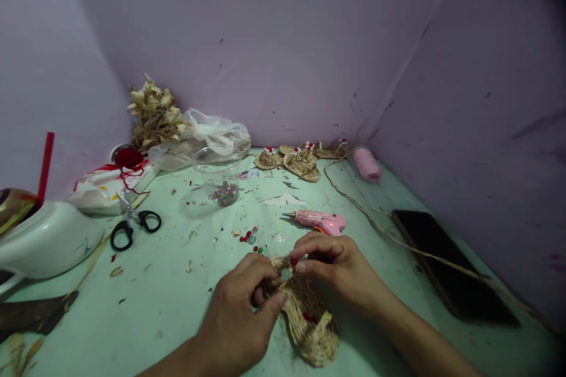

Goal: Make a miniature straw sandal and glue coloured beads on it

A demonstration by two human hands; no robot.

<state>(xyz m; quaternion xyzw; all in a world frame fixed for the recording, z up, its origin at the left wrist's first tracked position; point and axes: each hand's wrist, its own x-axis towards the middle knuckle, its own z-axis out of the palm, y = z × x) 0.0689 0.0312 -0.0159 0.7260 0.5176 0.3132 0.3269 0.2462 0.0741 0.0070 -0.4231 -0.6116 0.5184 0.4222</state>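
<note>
A small woven straw slipper [309,321] lies on the pale green table [177,294] in front of me, with a few red beads on it. My left hand [241,312] pinches the slipper's near-left edge, fingers closed on the weave. My right hand [336,265] is closed in a pinch at the slipper's top, fingertips pressing a small bead there. Loose red and green beads [250,238] lie just beyond the hands.
A pink glue gun [319,222] lies behind the hands. Black scissors [135,227], a white container [48,238], a clear bead jar [221,185], finished straw slippers [300,162], a pink thread spool [367,164], a straw cord [398,241] and a dark phone [451,265] are there too.
</note>
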